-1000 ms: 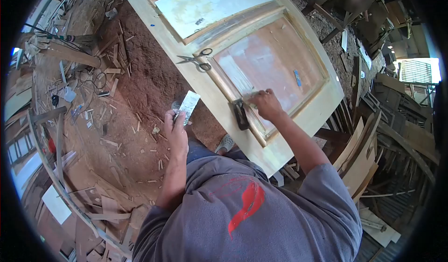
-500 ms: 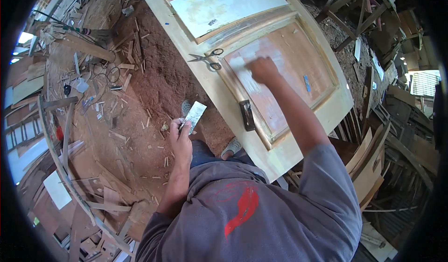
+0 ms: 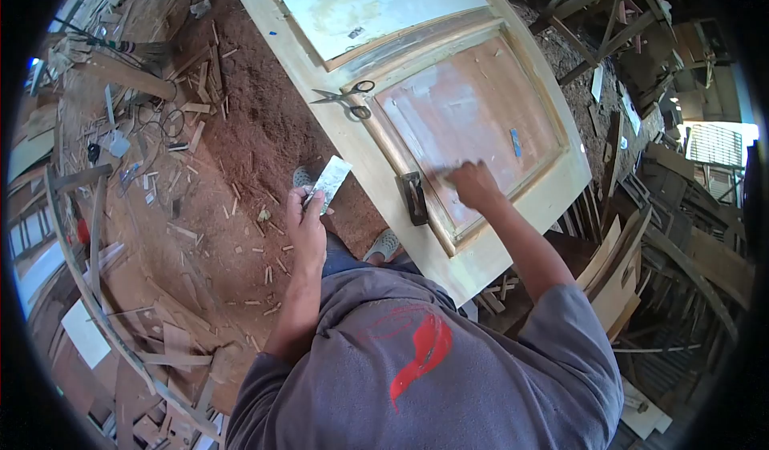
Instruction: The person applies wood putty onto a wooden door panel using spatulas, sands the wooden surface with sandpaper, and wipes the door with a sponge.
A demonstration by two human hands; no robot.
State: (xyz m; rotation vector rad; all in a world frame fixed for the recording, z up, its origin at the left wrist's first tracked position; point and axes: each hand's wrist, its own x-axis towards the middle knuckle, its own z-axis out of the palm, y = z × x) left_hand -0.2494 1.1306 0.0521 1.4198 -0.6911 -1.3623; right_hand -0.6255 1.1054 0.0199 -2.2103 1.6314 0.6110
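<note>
A pale wooden door (image 3: 553,190) lies flat in front of me. Its near recessed panel (image 3: 473,114) is reddish-brown, smeared with white filler. My right hand (image 3: 477,184) presses on the near part of that panel, fingers closed on a small spreading tool that I can barely see. My left hand (image 3: 306,222) hangs beside the door over the floor and grips a flat scraper blade (image 3: 328,179) coated in white filler. A dark block (image 3: 413,197) rests on the door's frame just left of my right hand.
Scissors (image 3: 346,100) lie on the door rail. A white sheet (image 3: 376,2) covers the far panel. Sawdust and wood offcuts (image 3: 200,130) litter the earth floor to the left. Stacked boards and frames (image 3: 641,234) crowd the right. My sandalled foot (image 3: 383,246) shows under the door's edge.
My right hand swept up the panel towards the scissors, then came back down to the near part beside the dark block. The left hand with the scraper stayed put.
</note>
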